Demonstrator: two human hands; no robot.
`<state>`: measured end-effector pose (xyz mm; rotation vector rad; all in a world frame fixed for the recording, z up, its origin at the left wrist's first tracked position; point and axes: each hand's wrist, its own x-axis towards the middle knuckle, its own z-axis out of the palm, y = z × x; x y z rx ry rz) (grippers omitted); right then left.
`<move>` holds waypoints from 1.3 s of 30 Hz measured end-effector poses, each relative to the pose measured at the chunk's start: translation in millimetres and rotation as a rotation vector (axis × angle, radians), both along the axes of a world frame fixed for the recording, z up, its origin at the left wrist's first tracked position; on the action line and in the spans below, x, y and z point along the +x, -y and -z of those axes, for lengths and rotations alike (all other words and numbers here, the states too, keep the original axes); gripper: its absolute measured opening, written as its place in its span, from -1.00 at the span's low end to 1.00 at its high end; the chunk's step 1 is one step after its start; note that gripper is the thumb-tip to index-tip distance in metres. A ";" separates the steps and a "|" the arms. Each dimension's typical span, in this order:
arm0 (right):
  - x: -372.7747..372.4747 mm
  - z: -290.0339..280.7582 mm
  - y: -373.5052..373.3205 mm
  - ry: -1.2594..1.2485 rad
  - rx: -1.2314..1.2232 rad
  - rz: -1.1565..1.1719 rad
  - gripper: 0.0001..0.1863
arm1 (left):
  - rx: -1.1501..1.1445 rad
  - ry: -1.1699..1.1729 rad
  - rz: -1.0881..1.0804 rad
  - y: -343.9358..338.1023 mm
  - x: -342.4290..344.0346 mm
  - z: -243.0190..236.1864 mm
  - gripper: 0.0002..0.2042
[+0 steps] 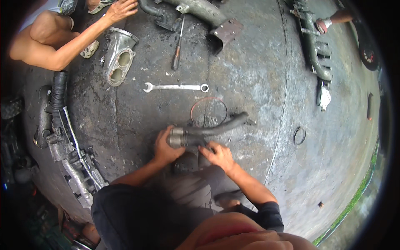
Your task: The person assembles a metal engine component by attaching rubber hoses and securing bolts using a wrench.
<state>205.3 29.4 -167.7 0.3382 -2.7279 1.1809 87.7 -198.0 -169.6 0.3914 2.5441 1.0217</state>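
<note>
Just in front of my legs I hold a dark metal pipe piece (227, 125), with a curved tube bending off to the right. My left hand (164, 148) is closed around its left end, at the silver collars (176, 136). My right hand (219, 156) grips the lower, shorter dark branch with thumb and fingers, partly hidden by the blur there. Right behind the curved tube lies a thin reddish ring (192, 111), which the tube partly covers. Farther off is a combination wrench (177, 87), lying crosswise on the stained floor.
A screwdriver (176, 56) and a two-holed metal casting (120, 67) lie beyond the wrench. A large pipe (202, 11) is at the far edge. Co-workers' hands (121, 11) show at far left and right. Engine parts (75, 171) line the left; a black ring (295, 137) lies right.
</note>
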 end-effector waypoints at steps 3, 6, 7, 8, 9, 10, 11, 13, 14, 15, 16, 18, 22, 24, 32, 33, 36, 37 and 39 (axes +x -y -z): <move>2.7 -0.8 6.2 -0.026 -0.071 0.050 -0.27 | -0.053 0.008 -0.018 5.6 11.5 0.8 -0.26; -4.0 2.2 -1.9 0.026 -0.168 0.056 -0.28 | -0.037 -0.028 -0.042 -0.9 11.8 6.8 -0.25; -4.2 2.2 -3.9 0.020 -0.173 0.045 -0.28 | -0.035 -0.029 -0.061 -1.6 15.5 5.6 -0.24; -5.1 3.3 -6.3 -0.009 -0.194 0.034 -0.28 | -0.043 -0.034 -0.075 -2.9 19.4 5.2 -0.24; -5.1 4.6 -8.6 -0.038 -0.215 0.021 -0.28 | -0.029 -0.079 -0.067 -4.8 21.5 5.3 -0.24; -2.1 7.7 -11.0 -0.041 -0.224 0.005 -0.28 | -0.015 -0.124 -0.060 -6.2 25.3 4.9 -0.24; -2.2 11.3 -10.9 -0.061 -0.221 -0.006 -0.27 | -0.027 -0.138 -0.069 -5.4 27.2 2.9 -0.24; -3.4 15.4 -11.3 -0.092 -0.231 -0.027 -0.26 | -0.054 -0.141 -0.096 -6.9 33.7 0.0 -0.26; -3.7 16.1 -12.9 -0.099 -0.261 -0.020 -0.24 | -0.080 -0.124 -0.126 -7.9 36.7 -1.7 -0.26; -4.4 16.6 -14.1 -0.105 -0.291 -0.012 -0.22 | -0.091 -0.135 -0.138 -8.5 39.7 -2.1 -0.26; -5.9 17.2 -15.1 -0.130 -0.334 0.007 -0.23 | -0.113 -0.173 -0.142 -9.2 42.6 -1.1 -0.26; -5.3 20.4 -14.8 -0.099 -0.384 0.033 -0.28 | -0.113 -0.231 -0.146 -12.2 44.4 0.7 -0.25; 5.1 18.9 -13.2 -0.057 -0.478 0.116 -0.41 | -0.104 -0.299 -0.116 -13.0 56.4 3.4 -0.25; 10.2 16.8 -10.4 -0.058 -0.530 0.166 -0.52 | -0.127 -0.283 -0.121 -14.2 63.4 -2.9 -0.25; 2.9 11.5 -1.2 0.280 -0.400 0.414 -0.32 | -0.208 -0.269 -0.120 -18.6 68.1 -5.2 -0.21; -3.0 4.1 -5.0 0.348 -0.410 0.466 -0.32 | -0.229 -0.261 -0.133 -19.0 71.1 -5.1 -0.21; -2.8 4.8 -0.1 0.425 -0.607 0.554 -0.33 | -0.156 -0.269 -0.114 -17.5 72.7 -3.2 -0.21; -6.2 3.6 -1.0 0.525 -0.580 0.599 -0.34 | -0.151 -0.282 -0.117 -15.6 72.9 -1.0 -0.21; -7.7 2.3 2.0 0.625 -0.548 0.653 -0.36 | -0.197 -0.276 -0.111 -14.7 75.5 1.8 -0.19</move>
